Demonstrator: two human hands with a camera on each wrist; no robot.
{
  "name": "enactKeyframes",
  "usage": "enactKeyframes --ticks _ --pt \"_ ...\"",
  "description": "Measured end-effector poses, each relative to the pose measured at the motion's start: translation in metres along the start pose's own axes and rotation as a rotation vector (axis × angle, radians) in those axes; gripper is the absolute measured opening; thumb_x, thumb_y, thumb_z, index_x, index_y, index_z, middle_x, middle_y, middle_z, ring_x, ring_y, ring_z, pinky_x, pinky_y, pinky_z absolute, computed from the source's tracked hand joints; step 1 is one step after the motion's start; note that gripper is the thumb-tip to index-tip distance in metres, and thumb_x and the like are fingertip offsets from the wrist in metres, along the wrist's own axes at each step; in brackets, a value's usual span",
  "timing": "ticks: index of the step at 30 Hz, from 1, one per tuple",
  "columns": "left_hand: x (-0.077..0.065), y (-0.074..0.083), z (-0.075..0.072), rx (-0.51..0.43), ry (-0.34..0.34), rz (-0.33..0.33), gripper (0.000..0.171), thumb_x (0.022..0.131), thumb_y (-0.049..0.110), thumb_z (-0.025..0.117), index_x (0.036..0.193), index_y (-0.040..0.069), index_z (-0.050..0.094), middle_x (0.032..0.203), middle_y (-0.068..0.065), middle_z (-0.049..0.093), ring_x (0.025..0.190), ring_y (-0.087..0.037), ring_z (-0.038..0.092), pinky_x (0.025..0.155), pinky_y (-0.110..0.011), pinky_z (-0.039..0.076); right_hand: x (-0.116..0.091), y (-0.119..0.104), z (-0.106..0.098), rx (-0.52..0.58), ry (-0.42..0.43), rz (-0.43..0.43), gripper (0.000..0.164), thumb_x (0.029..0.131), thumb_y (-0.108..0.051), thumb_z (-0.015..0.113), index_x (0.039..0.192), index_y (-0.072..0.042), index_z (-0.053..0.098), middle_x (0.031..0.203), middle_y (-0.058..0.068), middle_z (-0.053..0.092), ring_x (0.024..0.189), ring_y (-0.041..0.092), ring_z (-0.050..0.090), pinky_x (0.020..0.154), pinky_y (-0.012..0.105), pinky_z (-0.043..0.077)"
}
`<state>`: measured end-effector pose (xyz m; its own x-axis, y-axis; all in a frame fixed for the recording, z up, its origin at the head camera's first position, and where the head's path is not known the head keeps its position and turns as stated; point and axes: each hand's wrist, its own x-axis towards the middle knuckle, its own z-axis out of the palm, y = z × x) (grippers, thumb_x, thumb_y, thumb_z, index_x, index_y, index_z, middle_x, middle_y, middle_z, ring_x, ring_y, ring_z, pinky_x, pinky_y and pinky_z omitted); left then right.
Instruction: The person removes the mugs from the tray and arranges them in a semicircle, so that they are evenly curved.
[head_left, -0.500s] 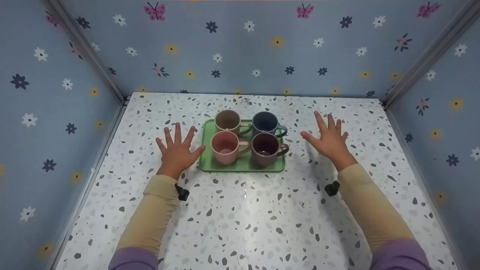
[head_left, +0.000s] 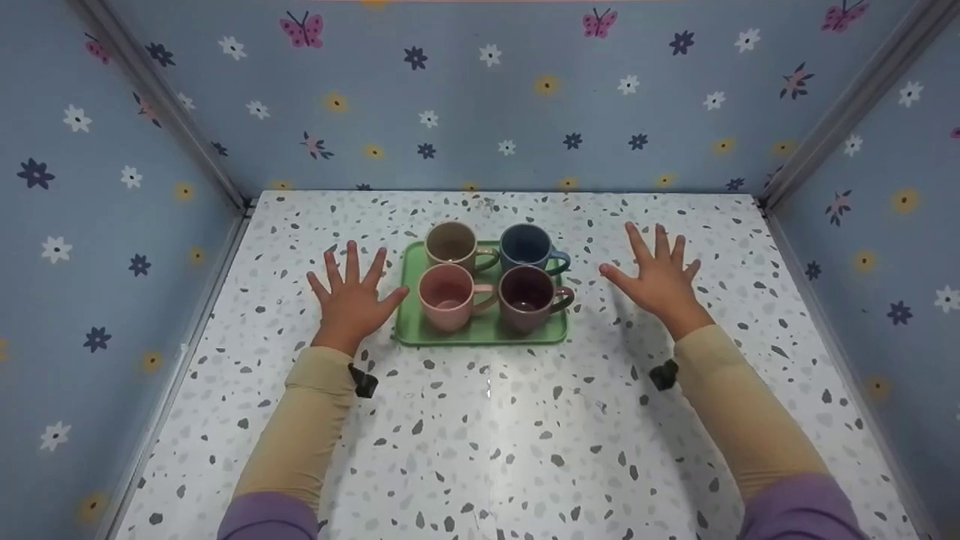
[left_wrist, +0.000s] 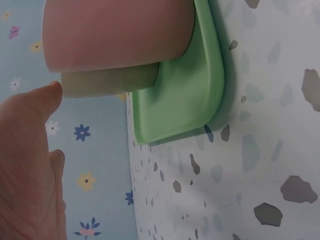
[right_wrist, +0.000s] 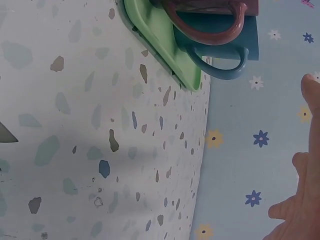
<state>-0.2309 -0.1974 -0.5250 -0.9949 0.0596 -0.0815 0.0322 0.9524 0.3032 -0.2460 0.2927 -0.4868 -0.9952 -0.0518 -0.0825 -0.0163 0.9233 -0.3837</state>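
Green and low-rimmed, the tray [head_left: 411, 324] is bearing, all upright, a pink mug [head_left: 447, 300] at its front left, a tan mug [head_left: 450, 244] at its back left, a blue mug [head_left: 523, 244] at its back right and a plum mug [head_left: 524, 298] at its front right. The left hand [head_left: 352, 306] is hanging wide and empty by the tray's left edge, contact unclear, while the right hand [head_left: 661, 287] is hanging equally spread, apart from its right edge. With the handles [right_wrist: 216, 38] pointing to the tray's right, good handling is probably calling for steady contact and a right hand clear of them.
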Motion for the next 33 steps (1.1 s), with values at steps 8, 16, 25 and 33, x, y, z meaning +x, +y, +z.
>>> enactKeyframes --ticks 8,16,25,33 --pt "-0.001 -0.004 0.000 0.001 0.001 -0.002 0.093 0.092 0.081 0.031 0.164 0.027 0.008 0.167 -0.016 -0.020 0.145 -0.047 -0.031 0.105 -0.074 -0.023 0.001 -0.003 -0.001 -0.005 0.001 0.000 0.098 0.089 -0.082 0.043 0.163 -0.036 -0.002 0.167 0.024 -0.011 0.146 0.055 -0.019 0.105 0.081 -0.012" --pt "-0.007 -0.005 0.012 0.000 -0.050 0.008 0.102 0.090 0.073 0.053 0.165 0.023 0.005 0.167 -0.019 -0.016 0.147 -0.049 -0.026 0.109 -0.073 -0.020 0.008 -0.004 0.006 0.036 0.010 -0.033 0.097 0.089 -0.082 0.040 0.164 -0.034 0.001 0.167 0.025 -0.004 0.149 0.053 -0.012 0.110 0.078 -0.007" --pt "-0.012 -0.005 0.033 0.001 -0.087 0.078 0.124 0.077 0.077 0.067 0.164 0.012 0.006 0.168 -0.022 -0.004 0.150 -0.051 -0.013 0.113 -0.073 -0.010 0.018 -0.012 0.017 0.099 0.002 -0.033 0.096 0.090 -0.082 0.040 0.164 -0.032 0.005 0.167 0.025 0.002 0.152 0.048 -0.008 0.114 0.073 -0.008" --pt "-0.016 0.005 0.055 -0.073 -0.098 0.091 0.129 0.076 0.079 0.065 0.163 0.007 0.003 0.168 -0.021 -0.003 0.153 -0.044 -0.006 0.117 -0.068 -0.008 0.027 -0.018 0.030 0.142 0.019 -0.065 0.094 0.092 -0.077 0.044 0.164 -0.025 0.013 0.166 0.024 0.014 0.152 0.047 0.007 0.116 0.072 0.002"
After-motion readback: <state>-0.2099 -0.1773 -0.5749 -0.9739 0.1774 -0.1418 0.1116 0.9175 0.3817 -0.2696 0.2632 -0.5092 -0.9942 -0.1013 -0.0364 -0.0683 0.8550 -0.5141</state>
